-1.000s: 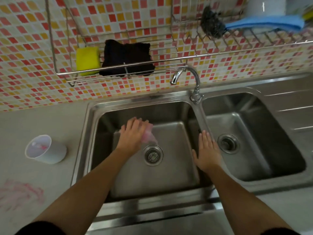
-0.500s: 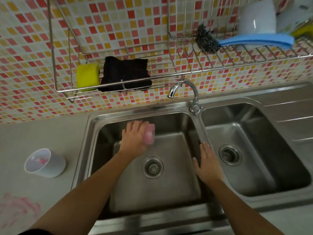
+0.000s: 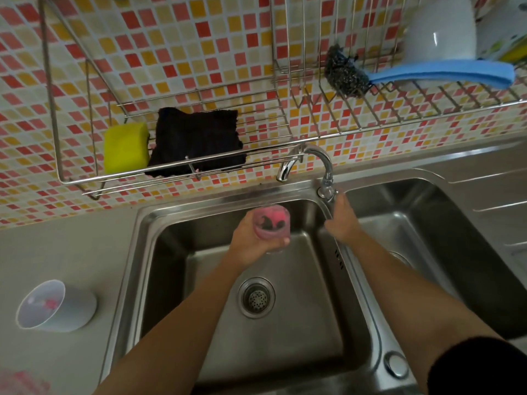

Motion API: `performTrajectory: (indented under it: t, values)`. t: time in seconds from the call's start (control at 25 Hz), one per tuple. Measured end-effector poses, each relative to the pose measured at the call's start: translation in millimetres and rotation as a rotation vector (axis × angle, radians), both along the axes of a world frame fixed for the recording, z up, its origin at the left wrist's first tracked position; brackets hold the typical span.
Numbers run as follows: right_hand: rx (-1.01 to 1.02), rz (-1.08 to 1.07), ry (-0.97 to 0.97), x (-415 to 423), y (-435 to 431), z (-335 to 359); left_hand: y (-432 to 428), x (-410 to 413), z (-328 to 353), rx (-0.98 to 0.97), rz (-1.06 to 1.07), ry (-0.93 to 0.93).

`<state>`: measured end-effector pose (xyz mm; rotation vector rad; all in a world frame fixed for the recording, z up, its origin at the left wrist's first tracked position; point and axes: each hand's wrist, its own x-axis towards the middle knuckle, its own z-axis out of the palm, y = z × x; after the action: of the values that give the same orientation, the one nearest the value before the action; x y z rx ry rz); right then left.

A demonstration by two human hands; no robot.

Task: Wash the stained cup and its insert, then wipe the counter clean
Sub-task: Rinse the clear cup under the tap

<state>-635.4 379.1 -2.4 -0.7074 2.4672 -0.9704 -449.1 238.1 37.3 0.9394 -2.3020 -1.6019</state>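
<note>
Left grip (image 3: pixel 251 238) is clutching the insert (image 3: pixel 271 222), right grip (image 3: pixel 343 220) unreadable at the tap (image 3: pixel 310 158); cup (image 3: pixel 57 306) at eight o'clock is sitting stained

Two basins (image 3: pixel 176 252) (image 3: pixel 413 212), one tap (image 3: pixel 308 158), one cup (image 3: pixel 57 306), one insert (image 3: pixel 272 223), one sponge (image 3: pixel 125 148)

Both my arms reach forward, side by side. My left hand (image 3: pixel 252 242) is curled round the pink insert (image 3: pixel 271 223) and holds it up with the open end toward me. My right hand (image 3: pixel 343 220) points its fingers ahead. I cannot tell if it grips anything.
</note>
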Motion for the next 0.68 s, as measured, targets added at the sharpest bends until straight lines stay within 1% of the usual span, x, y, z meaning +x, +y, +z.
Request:
performTrajectory:
  t: [0.04, 0.12, 0.16, 0.2, 0.32, 0.4, 0.52, 0.6, 0.68]
  values:
    - [0.078, 0.091, 0.108, 1.8, 0.7, -6.8, 0.3, -4.0, -1.3, -0.002, 0.004, 0.01]
    - [0.279, 0.327, 0.393, 2.9, 2.6, -20.0, 0.2, -11.4, -5.1, -0.005, 0.003, -0.001]
    - [0.337, 0.394, 0.47, 2.3, 3.1, -23.3, 0.2, -15.2, -6.0, -0.009, -0.004, -0.002]
    - [0.372, 0.409, 0.501, 2.1, 3.3, -24.1, 0.7, -17.6, -5.9, -0.031, -0.009, -0.021]
    - [0.451, 0.403, 0.534, 1.3, 2.2, -23.1, 0.8, -24.6, -12.5, -0.088, -0.041, -0.068]
    - [0.478, 0.409, 0.545, 5.9, 7.1, -23.9, 5.1, -25.6, -10.6, -0.047, -0.023, -0.066]
    - [0.383, 0.319, 0.436, 22.3, 26.1, -32.9, 8.4, -27.9, -10.4, 0.01, 0.002, -0.082]
    - [0.317, 0.254, 0.372, 31.7, 42.0, -42.2, 12.3, -27.9, -6.8, 0.022, -0.042, -0.104]
    - [0.307, 0.205, 0.326, 36.0, 53.7, -49.1, 15.6, -26.0, -10.1, 0.039, -0.068, -0.131]
